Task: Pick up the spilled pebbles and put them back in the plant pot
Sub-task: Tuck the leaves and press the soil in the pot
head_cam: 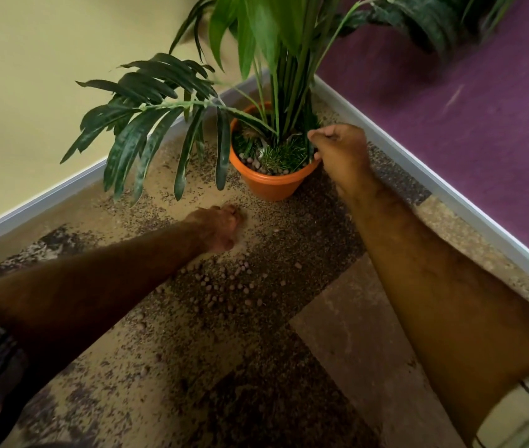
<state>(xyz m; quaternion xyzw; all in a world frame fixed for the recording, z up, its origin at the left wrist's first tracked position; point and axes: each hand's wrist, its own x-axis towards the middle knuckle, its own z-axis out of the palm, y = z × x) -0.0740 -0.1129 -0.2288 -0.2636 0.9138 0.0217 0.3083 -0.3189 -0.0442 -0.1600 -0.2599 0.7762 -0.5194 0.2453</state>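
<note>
Gathering spilled pebbles beside the orange pot

Lying scattered on the speckled floor (pixel 337 350), the pebbles (pixel 224 282) form a loose brownish cluster in front of the plant pot (pixel 269 184), with a few strays further toward the camera. More pebbles sit inside the pot along its near rim, among short green tufts at the base of the plant (pixel 276 59).

The left hand (pixel 221 227) is down at the floor just beyond the cluster, between it and the pot. Its fingers are curled in and bunched together, knuckles up, the tips touching the floor or very close to it. Whether they pinch a pebble cannot be told, since the fingertips are folded under and blurred.

The right hand (pixel 337 150) is raised at the right side of the pot, above its rim. It is closed into a loose fist, thumb laid against the bent forefinger, and the lower edge of the hand meets the rim. What it encloses is hidden.

The pot stands in a corner where a pale yellow wall (pixel 46 76) and a purple wall (pixel 467 108) meet, each edged with a grey skirting strip (pixel 418 160). Long dark fronds droop leftward over the floor. Checked short sleeves show at both lower corners.
</note>
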